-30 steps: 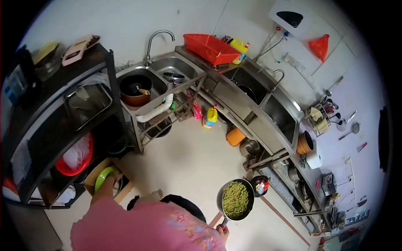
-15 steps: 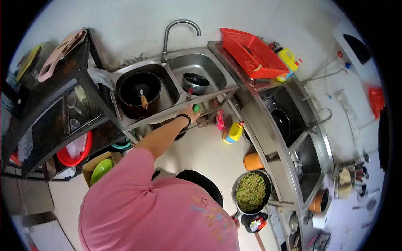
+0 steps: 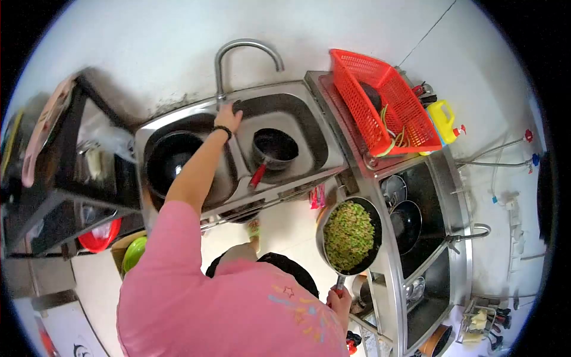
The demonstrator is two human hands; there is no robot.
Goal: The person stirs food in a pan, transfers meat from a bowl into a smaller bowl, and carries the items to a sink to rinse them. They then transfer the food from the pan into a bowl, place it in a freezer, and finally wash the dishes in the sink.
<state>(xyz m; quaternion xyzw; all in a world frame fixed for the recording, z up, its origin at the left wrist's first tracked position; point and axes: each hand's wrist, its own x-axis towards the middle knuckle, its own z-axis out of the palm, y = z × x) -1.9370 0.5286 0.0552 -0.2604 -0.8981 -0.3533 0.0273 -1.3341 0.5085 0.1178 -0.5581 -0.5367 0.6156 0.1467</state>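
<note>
I have the right hand (image 3: 340, 303) closed round the handle (image 3: 340, 282) of the pan (image 3: 369, 260) of chopped green food (image 3: 350, 235), near the counter (image 3: 392, 279); a firm wrist should hold it level. My left hand (image 3: 229, 119) is at the sink (image 3: 285, 89) beside the tap (image 3: 219, 71), its grip unclear to me.

Glossy metal faucet (image 3: 219, 74), plastic basket (image 3: 357, 104)
</note>
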